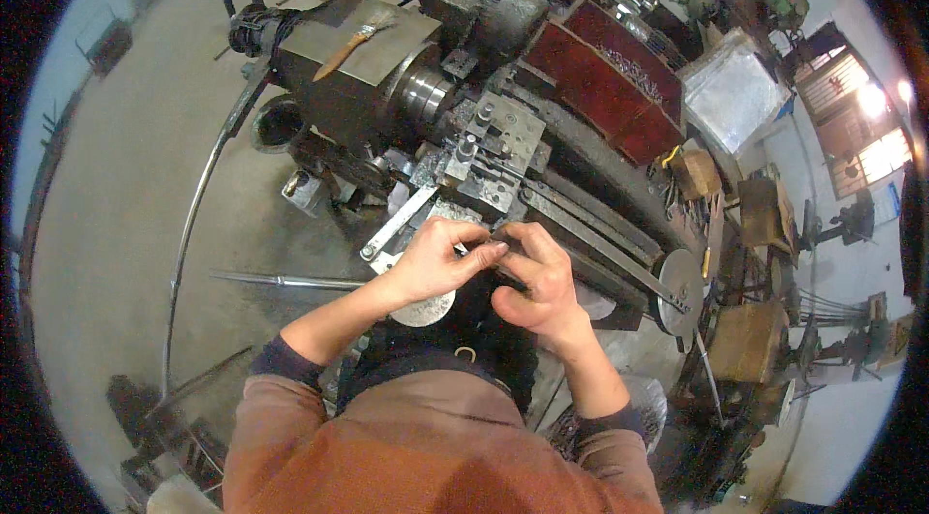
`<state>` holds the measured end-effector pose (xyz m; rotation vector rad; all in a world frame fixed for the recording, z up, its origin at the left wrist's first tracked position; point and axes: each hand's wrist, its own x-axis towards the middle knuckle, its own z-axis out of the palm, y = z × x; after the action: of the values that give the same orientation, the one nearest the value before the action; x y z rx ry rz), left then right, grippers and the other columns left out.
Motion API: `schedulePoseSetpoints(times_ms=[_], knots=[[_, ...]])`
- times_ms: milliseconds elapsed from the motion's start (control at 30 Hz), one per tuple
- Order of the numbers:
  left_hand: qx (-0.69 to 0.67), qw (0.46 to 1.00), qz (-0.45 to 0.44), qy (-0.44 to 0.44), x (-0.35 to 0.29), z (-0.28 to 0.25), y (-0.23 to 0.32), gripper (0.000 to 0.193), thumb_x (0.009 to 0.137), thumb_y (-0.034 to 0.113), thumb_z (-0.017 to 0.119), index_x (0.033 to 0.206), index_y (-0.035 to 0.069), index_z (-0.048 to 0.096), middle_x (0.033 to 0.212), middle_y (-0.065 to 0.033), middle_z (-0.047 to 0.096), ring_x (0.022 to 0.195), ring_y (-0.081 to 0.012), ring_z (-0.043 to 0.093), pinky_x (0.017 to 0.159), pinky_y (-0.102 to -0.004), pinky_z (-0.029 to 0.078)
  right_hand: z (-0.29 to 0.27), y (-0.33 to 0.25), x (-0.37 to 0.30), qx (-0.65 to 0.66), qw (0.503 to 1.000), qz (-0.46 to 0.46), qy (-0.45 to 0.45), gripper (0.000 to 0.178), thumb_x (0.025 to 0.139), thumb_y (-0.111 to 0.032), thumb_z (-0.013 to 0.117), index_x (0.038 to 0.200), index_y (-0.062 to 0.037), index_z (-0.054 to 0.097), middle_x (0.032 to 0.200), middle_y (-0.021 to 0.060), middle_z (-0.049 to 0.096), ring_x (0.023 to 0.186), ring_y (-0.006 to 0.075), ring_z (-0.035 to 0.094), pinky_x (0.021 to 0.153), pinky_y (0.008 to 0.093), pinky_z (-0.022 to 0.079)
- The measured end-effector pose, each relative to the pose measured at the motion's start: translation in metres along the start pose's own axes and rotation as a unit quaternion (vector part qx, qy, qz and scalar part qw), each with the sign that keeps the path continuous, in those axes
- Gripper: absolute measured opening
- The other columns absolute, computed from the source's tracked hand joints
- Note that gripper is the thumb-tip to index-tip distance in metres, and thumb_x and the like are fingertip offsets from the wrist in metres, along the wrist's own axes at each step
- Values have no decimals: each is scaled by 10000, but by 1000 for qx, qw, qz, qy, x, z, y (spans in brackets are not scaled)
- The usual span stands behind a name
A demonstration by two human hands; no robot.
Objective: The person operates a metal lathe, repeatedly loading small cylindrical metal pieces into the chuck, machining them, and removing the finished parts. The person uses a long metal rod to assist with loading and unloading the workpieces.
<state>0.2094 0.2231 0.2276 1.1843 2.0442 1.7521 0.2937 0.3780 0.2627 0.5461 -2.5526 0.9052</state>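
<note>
My left hand (443, 259) and my right hand (542, 282) meet in front of my waist, fingertips bent toward each other. Thumb and forefinger of the left are pinched together, and the right's fingers are curled. Whatever they hold, if anything, is too small or hidden to make out. Just beyond them lies the metal tool slide (503, 141) of a small lathe, with upright clamping posts. A flat metal lever (402, 222) slants out beside my left hand. Under my left wrist shows a round pale disc (426, 311).
A wooden-handled brush (341, 57) lies on the lathe's box-shaped housing (406, 27), near the bright round spindle (424, 93). Behind stand a motor (489, 6) and a dark red tray (590, 35) holding metal shavings. A handwheel (680, 287) is at right; a metal rod (290, 281) sticks out leftward.
</note>
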Motion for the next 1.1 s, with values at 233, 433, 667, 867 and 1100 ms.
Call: schedulePoseSetpoints(times_ms=[233,433,667,867,1100], knots=[[-25,998,-51,-5,-4,-14,-2,251,858,222,564,760,0,631,584,-150,567,497,-210,556,482,-318,413,-4,3,21,13,998,-21,-52,279,523,-104,625,793,-35,635,917,142,584,798,317,566,690,378,481],[113,993,-6,-45,0,-61,-2,254,857,279,551,814,38,619,597,-133,571,539,-282,576,511,-362,437,-4,7,68,-13,987,-71,-142,255,527,-104,633,776,-52,659,835,112,625,764,297,580,662,373,487],[346,913,-104,189,-61,-217,-2,244,791,170,586,995,35,593,745,-175,614,666,-323,603,607,-385,472,15,79,170,-192,976,27,-102,268,550,-188,593,768,-76,699,836,124,652,778,295,600,700,360,490],[522,766,-260,271,-180,-293,-8,302,753,69,561,1052,44,586,809,-168,624,718,-315,592,672,-376,461,48,123,185,-164,959,174,-149,201,622,-224,606,656,-32,656,728,198,620,709,357,618,692,407,503],[426,783,-401,210,-209,-267,-25,295,709,194,676,861,-22,545,696,-203,572,699,-374,573,646,-419,454,55,132,182,-112,969,140,-171,186,568,-220,611,641,-55,660,696,188,610,670,349,604,659,411,496]])
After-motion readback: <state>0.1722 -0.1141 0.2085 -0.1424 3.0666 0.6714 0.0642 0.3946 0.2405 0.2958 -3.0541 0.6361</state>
